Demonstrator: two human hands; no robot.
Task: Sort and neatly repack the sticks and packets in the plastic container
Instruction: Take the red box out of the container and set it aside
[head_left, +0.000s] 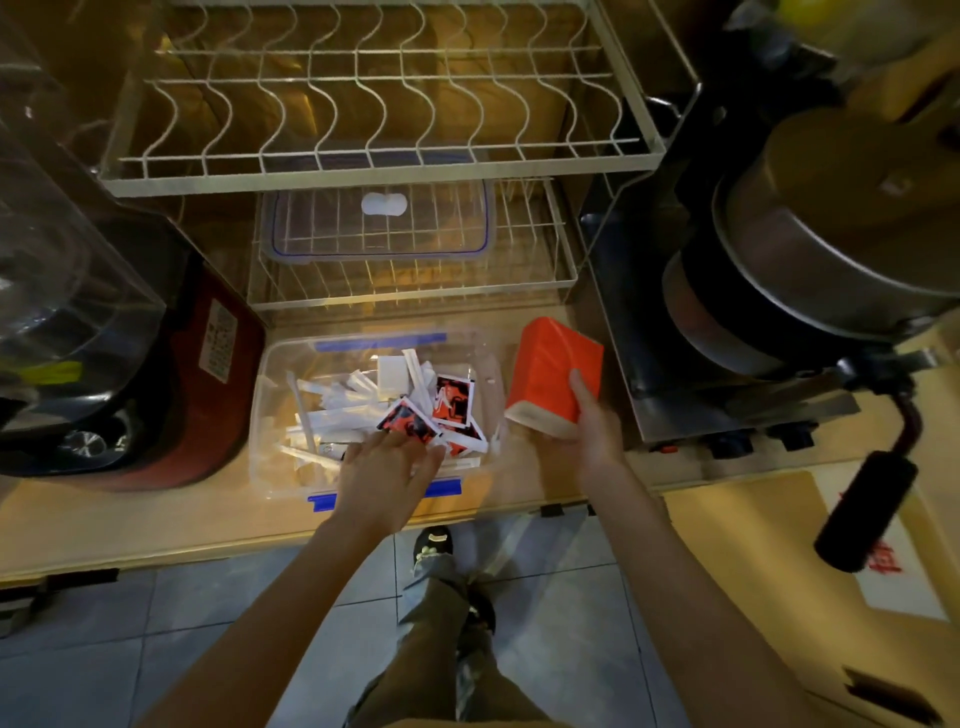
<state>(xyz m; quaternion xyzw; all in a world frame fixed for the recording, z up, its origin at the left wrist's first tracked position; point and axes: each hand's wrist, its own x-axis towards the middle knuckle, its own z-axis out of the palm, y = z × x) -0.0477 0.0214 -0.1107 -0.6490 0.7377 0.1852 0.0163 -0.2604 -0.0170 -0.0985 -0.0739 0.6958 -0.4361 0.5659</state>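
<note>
Left hand (387, 470) open over packets (441, 410) in tub (270, 415); right hand (582, 431) grips orange box (550, 374). Gather packets first, keep sticks (332, 405) apart.

What is here, counted

1 tub (280, 364), 1 lid (379, 249), 1 orange box (553, 374), 3 red packets (408, 420), lots of white sticks (332, 400).
</note>
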